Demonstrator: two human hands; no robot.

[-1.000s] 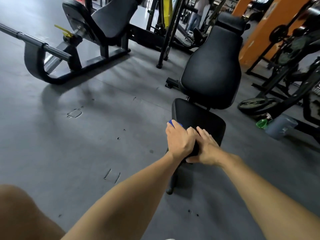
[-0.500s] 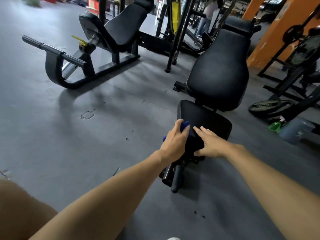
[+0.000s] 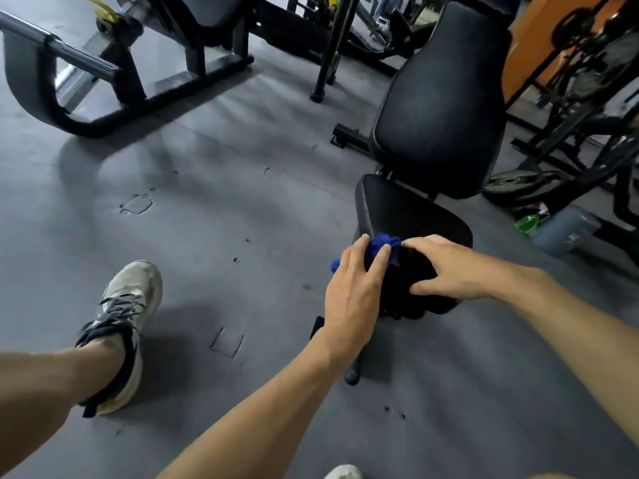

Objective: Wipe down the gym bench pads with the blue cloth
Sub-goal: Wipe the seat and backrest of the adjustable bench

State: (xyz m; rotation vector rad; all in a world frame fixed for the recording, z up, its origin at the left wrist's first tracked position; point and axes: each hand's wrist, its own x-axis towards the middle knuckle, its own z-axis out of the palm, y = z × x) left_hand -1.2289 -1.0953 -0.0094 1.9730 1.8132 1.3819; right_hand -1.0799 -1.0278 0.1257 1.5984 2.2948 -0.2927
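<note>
Head view shows a big grey gym floor [image 3: 214,209] with small marks and cuts in it. Far back on the left stands a large black machine [image 3: 103,81] with a shiny metal bar [image 3: 58,46] and a yellow part on top. At the right edge is an orange wall [image 3: 525,39] with dark racks and weights in front of it. Near the middle-right is the gym bench — its tall black back pad [image 3: 442,108] leans up and away, and its smaller black seat pad [image 3: 408,216] sits just below, closer to the person. A round weight plate [image 3: 518,183] lies on the floor to the right of the bench, and near it are a grey-blue tub [image 3: 563,229] and a green bottle [image 3: 527,223]. At lower left a bare leg ends in a white shoe [image 3: 128,326] with dark laces, flat on the floor. Both hands are at the near end of the seat pad. The left hand [image 3: 352,292] lies over the blue cloth [image 3: 380,247] with long straight fingers, pressing it on the pad's left corner — bits of blue stick out between and beside the fingers. The right hand [image 3: 439,267] rests spread on the pad's near end, one fingertip touching the cloth.
</note>
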